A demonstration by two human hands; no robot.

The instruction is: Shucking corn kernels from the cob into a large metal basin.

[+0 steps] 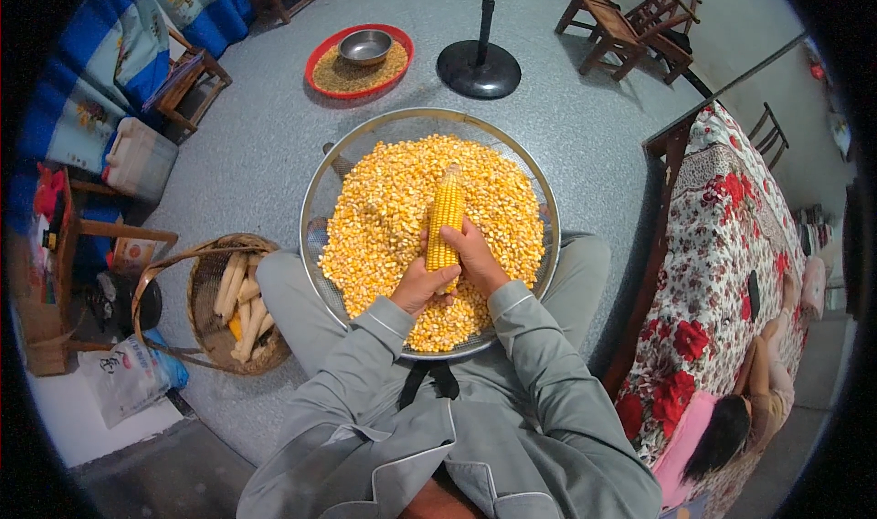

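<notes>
Both hands grip 1 corn cob point(446, 217), held upright over the round sieve point(315, 208) heaped with loose kernels point(384, 217). The left hand point(418, 286) wraps the cob's base, fingers closed on it; the right hand point(475, 256) clasps its side. Best to twist firmly and push kernels off with the thumbs, keeping the cob above the sieve. 1 basket point(206, 336) of bare cobs sits left, 1 red tray point(320, 58) beyond.

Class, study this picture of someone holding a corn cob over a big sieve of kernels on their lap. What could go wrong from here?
1. The round sieve rests only on the knees and is heaped with kernels; a knee shift might tip it.
2. Both the left hand and right hand hold the corn cob, so neither steadies the rim.
3. Kernels lie close to the near rim and could bounce onto the floor.
</notes>
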